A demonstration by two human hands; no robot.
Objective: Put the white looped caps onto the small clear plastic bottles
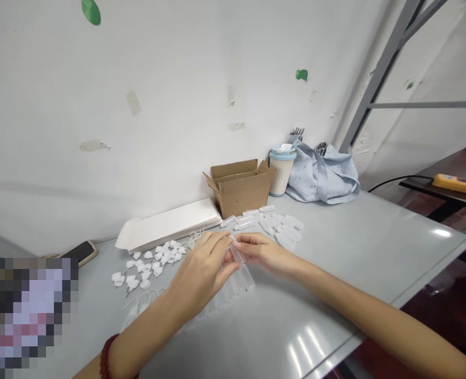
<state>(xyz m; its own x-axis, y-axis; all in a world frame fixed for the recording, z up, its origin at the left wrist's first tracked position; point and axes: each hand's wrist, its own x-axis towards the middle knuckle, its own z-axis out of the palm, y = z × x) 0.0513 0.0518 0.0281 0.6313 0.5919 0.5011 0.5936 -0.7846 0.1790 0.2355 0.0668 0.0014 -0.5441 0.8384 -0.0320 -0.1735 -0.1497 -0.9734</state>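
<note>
Over the middle of the grey table, both hands are closed on one small translucent plastic bottle (238, 253), which is tilted between the fingertips. My left hand (199, 271), with a dark red band at the wrist, holds it from the left. From the right, my right hand (265, 252) pinches its upper end; the fingers partly hide the neck. Below the hands lies a row of similar clear bottles (230, 290), partly covered by my left forearm. Several white caps (165, 255) are scattered left of my left hand, and thin white pieces (193, 239) lie behind it. More loose bottles (282, 229) lie behind my right hand.
Along the wall stand an open cardboard box (243, 193), a flat white stack (173, 225), a lidded cup (281, 173) and a light blue cloth bag (323, 173). A phone (79, 252) lies at left. The grey table (375, 247) ends at right, near a yellow tool (457, 184).
</note>
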